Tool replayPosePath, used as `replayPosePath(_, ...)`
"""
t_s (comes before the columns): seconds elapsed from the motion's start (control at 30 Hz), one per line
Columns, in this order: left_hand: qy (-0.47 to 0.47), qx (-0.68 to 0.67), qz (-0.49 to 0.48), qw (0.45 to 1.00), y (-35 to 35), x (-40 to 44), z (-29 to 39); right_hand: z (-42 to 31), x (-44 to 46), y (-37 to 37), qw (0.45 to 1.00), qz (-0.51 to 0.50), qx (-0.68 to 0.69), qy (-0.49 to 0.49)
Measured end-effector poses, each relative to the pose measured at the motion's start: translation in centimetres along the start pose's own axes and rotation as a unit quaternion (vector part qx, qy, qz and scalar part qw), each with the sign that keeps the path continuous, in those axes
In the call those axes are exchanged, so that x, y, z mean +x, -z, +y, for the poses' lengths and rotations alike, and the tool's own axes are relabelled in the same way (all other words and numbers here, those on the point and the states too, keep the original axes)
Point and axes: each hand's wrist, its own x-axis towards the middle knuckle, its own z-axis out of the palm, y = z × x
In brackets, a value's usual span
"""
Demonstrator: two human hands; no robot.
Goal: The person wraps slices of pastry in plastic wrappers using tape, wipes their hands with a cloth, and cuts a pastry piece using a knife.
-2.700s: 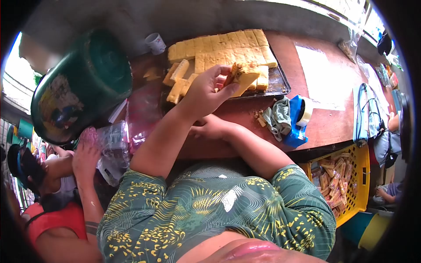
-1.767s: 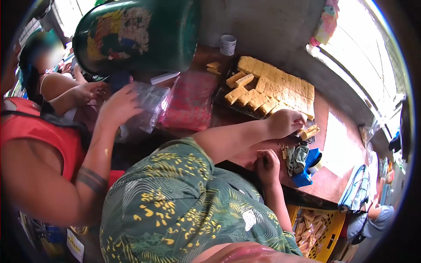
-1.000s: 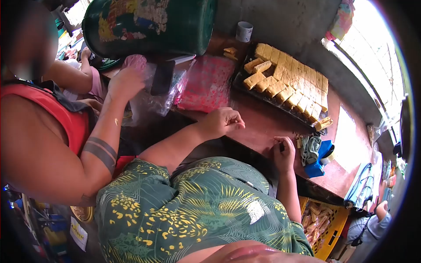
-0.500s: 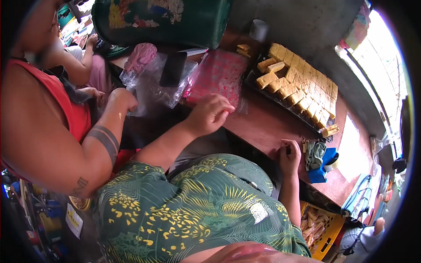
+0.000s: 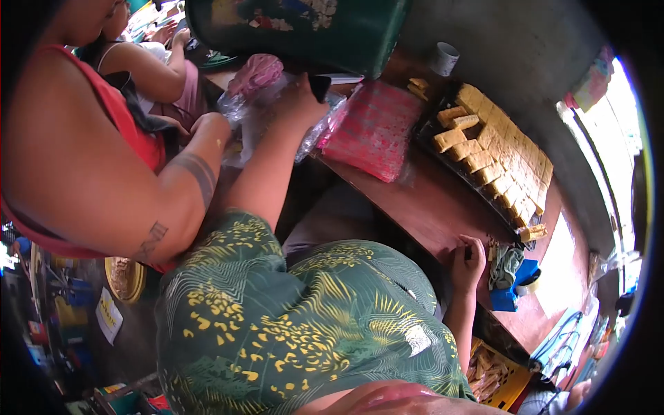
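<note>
l. hand point(image 5: 299, 107) grip clamped on flat, plain black phone point(image 5: 320, 87); fingers hide most, dark end shows, nr clear crinkled plastic point(image 5: 319, 135) on reddish-brown wooden table point(image 5: 443, 214). r. hand point(image 5: 469, 263) half-curled at table edge, can't tell if grip's holding anything.

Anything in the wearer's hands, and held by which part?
Left hand: covers part of a dark phone; its far end shows past the fingers, but a grip can't be confirmed. Right hand: nothing visibly held.
</note>
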Motion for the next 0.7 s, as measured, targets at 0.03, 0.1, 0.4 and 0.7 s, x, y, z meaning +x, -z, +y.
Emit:
replayPosePath(0.03, 0.005, 0.011, 0.001, 1.0, -0.1, 0.1, 0.3, 0.2, -0.1, 0.0, 1.0, 0.001, 0.004, -0.004)
replayPosePath(0.1, -0.014, 0.003, 0.034, 0.999, -0.5, 0.2, 0.5, 0.4, -0.1, 0.1, 1.0, 0.003, 0.012, -0.007)
replayPosePath(0.4, 0.023, 0.025, 0.025, 0.999, -1.2, 1.0, 1.3, 0.4, 0.0, 0.5, 1.0, -0.009, 0.026, -0.007)
replayPosePath(0.7, 0.036, 0.063, 0.034, 0.997, -1.9, 1.4, 1.9, 0.2, -0.2, 0.6, 0.999, 0.006, 0.033, -0.017)
